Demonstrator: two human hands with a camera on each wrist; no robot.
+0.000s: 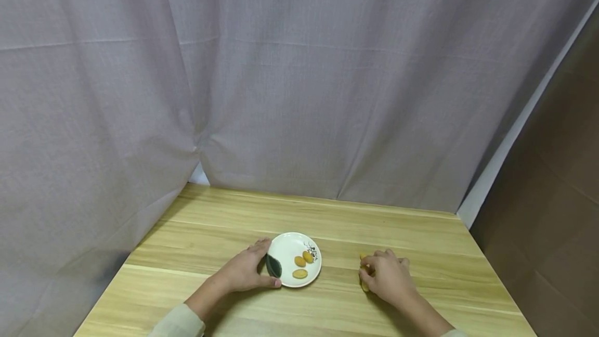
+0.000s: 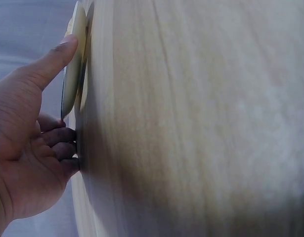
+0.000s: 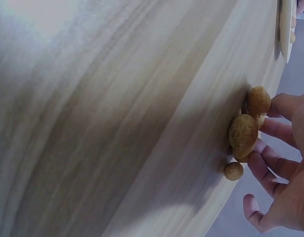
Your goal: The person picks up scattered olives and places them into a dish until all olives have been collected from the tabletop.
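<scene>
My left hand (image 1: 245, 269) grips the left rim of a white plate (image 1: 287, 248), thumb at the near side and fingers round the far side. A dark green leaf shape and a small black pattern mark the plate, and 3 small oval yellow-orange fruits (image 1: 300, 273), like kumquats, lie on it. To the right of the plate, my right hand (image 1: 386, 274) bends its fingers over several similar fruits (image 3: 243, 131) on the table. Thumb and index finger pinch one that is partly hidden behind the others. A small round one (image 3: 234, 171) sits by the other fingertips.
The wooden table (image 1: 234, 212) carries the plate and the fruits. A grey curtain (image 1: 290, 92) hangs along its back edge and left side. On the right stands a brown panel (image 1: 552, 196).
</scene>
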